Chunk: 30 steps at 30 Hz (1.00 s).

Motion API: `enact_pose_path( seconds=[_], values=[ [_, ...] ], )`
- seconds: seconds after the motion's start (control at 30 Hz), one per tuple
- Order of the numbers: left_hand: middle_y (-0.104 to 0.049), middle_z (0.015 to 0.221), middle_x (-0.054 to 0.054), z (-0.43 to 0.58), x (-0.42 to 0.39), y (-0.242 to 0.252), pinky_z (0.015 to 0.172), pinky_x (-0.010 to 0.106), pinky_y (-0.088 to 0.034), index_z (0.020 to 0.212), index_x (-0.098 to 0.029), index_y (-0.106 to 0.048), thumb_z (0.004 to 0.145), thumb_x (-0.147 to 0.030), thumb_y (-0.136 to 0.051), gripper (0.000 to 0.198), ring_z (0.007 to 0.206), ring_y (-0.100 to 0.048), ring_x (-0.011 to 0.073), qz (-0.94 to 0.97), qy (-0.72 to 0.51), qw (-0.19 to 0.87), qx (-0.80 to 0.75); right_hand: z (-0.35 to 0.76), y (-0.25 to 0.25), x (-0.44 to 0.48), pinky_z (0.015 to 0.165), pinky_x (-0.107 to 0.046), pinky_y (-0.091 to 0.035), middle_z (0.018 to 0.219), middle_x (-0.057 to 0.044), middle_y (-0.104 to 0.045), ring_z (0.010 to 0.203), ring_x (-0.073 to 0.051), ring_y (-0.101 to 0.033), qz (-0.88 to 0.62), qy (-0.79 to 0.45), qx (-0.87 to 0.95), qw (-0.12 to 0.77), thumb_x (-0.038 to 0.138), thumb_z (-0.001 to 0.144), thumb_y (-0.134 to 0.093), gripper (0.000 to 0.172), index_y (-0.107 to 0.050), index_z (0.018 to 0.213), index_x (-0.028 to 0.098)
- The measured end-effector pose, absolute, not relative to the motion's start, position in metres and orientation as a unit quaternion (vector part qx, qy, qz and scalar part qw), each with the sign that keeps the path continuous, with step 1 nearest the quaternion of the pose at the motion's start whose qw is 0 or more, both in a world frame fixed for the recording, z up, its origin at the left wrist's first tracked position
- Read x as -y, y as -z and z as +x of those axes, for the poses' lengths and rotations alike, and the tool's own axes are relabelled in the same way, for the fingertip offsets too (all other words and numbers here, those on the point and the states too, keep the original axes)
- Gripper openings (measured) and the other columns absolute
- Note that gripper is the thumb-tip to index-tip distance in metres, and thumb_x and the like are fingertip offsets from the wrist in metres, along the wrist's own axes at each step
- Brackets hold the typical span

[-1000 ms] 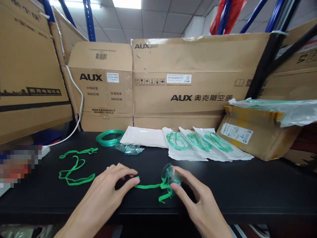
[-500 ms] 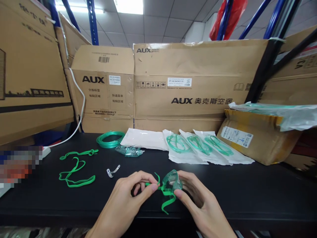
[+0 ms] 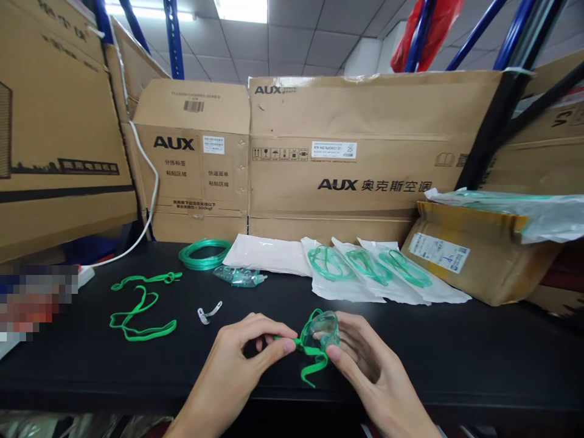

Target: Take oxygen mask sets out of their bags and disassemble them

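Note:
Near the table's front edge, my right hand (image 3: 365,353) holds a clear green plastic mask (image 3: 323,330) between thumb and fingers. A green elastic strap (image 3: 314,368) is looped at the mask's left side, with one tail hanging below it. My left hand (image 3: 255,359) pinches another part of that strap between thumb and forefinger, just left of the mask. Further left lie a bent metal clip (image 3: 210,312) and two loose green straps, one long and looped (image 3: 150,333), one narrower and knotted (image 3: 146,279).
Behind my hands are a coil of green tubing (image 3: 204,254), a clear plastic piece (image 3: 239,277), a white packet (image 3: 269,254) and several packets with green tubing (image 3: 328,267). An opened carton (image 3: 483,243) stands at the right, large cardboard (image 3: 365,121) at the back.
The mask has turned a little in my right hand, its round rim now facing up more. The strap end that stood up by my left fingertips has gone from there. The view has shifted slightly.

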<state>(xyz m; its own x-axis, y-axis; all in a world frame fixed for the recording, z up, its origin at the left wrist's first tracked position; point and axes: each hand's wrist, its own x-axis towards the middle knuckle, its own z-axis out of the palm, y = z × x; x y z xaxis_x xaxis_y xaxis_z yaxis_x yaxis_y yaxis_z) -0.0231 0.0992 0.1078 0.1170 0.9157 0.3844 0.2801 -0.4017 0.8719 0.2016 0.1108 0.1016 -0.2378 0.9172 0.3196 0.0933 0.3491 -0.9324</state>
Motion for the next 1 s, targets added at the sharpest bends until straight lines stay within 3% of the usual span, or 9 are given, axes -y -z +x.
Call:
enact_pose_path(
  seconds=[0.43, 1.0],
  values=[
    [-0.072, 0.085, -0.005, -0.0214, -0.0974, -0.1071, 0.07, 0.026, -0.04, 0.094, -0.036, -0.08, 0.093, -0.033, -0.069, 0.012, 0.077, -0.057, 0.0153, 0.697, -0.472, 0.268, -0.469, 0.2029, -0.103, -0.1081, 0.106, -0.034, -0.054, 0.128, -0.009, -0.068, 0.119, -0.022, -0.067, -0.382, -0.433, 0.665, 0.473, 0.046, 0.096, -0.064, 0.034, -0.056, 0.123, 0.027],
    [-0.073, 0.087, -0.005, -0.0209, -0.0968, -0.1051, 0.069, 0.026, -0.043, 0.097, -0.035, -0.078, 0.096, -0.031, -0.068, 0.011, 0.077, -0.058, 0.0165, 0.717, -0.464, 0.193, -0.483, 0.2028, -0.1026, -0.108, 0.104, -0.035, -0.055, 0.126, -0.008, -0.07, 0.116, -0.023, -0.068, -0.392, -0.418, 0.67, 0.473, 0.043, 0.095, -0.066, 0.033, -0.06, 0.123, 0.027]
  ],
)
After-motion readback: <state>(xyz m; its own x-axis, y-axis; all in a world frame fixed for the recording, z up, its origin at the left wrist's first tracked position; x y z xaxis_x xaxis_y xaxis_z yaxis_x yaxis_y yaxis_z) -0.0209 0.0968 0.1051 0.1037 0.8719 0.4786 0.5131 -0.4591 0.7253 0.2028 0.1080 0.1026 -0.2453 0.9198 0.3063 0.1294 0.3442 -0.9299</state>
